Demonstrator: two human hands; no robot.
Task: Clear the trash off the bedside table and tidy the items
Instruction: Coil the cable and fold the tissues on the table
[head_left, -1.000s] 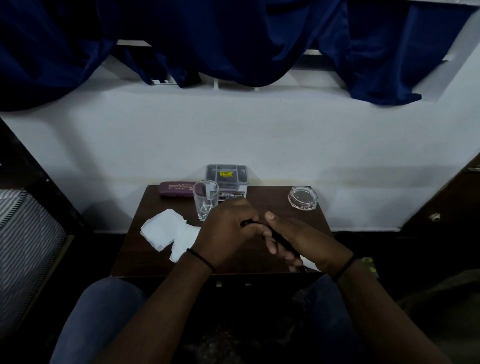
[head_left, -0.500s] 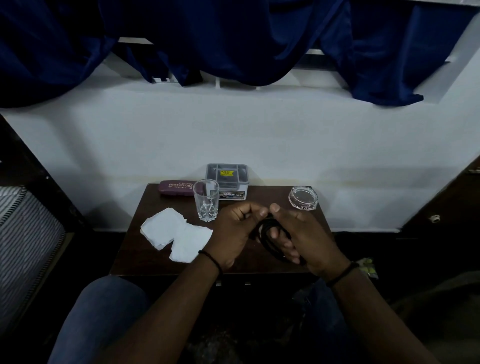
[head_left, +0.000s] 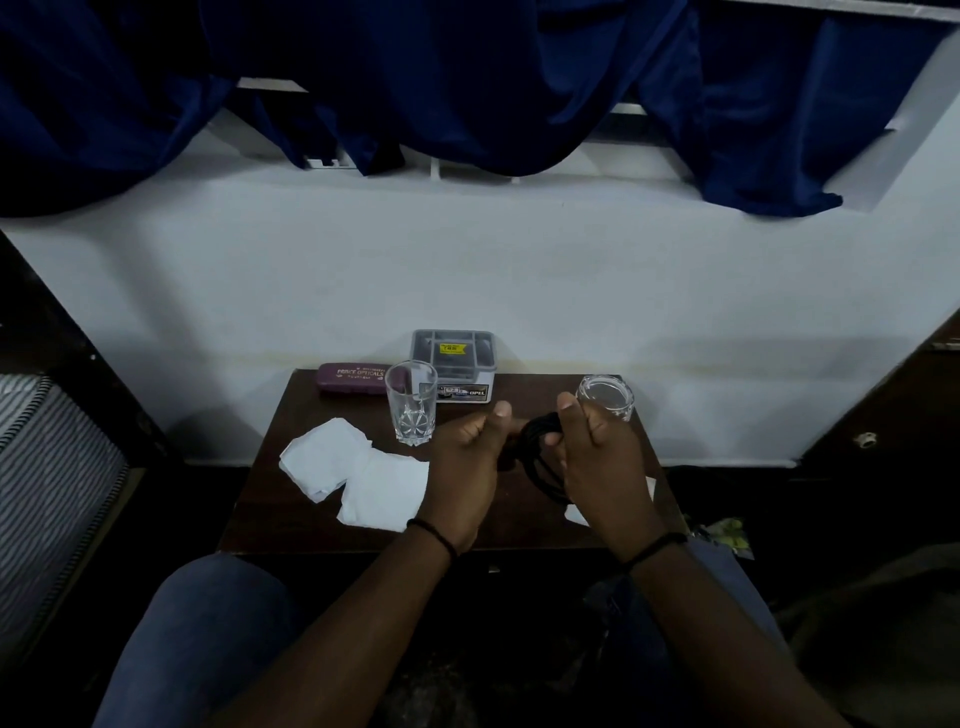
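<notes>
Knees in blue jeans nearest the camera, both forearms reaching out over the dark wooden desk (head_left: 260, 499). Left hand (head_left: 465, 467) and right hand (head_left: 597, 457) close together above the middle of the desk, both clamped on a black cable (head_left: 540, 441) bunched into loops between them, thumbs up. Compared with half a second back, loops pulled up tighter and higher, right hand shifted further right so it now overlaps the near edge of the glass ashtray (head_left: 608, 395). A second ago, hands overlapped and cable barely visible.

Left of the hands, two white tissues (head_left: 358, 467) lying flat and overlapping on the desk, same spot as before. A scrap of white paper (head_left: 576, 514) peeking out under the right wrist near the right edge.

Further back, empty drinking glass (head_left: 411, 402) upright, just left of the left thumb. Behind it against the wall, maroon glasses case (head_left: 353, 379) lying flat on the left, grey plastic box (head_left: 452, 364) with a yellow sticker beside it. None of those moved.

Beyond that, plain white wall (head_left: 467, 270), dark blue curtain (head_left: 441, 78) draped along the top. Striped fabric, maybe bedding, at far left, hard to tell.
</notes>
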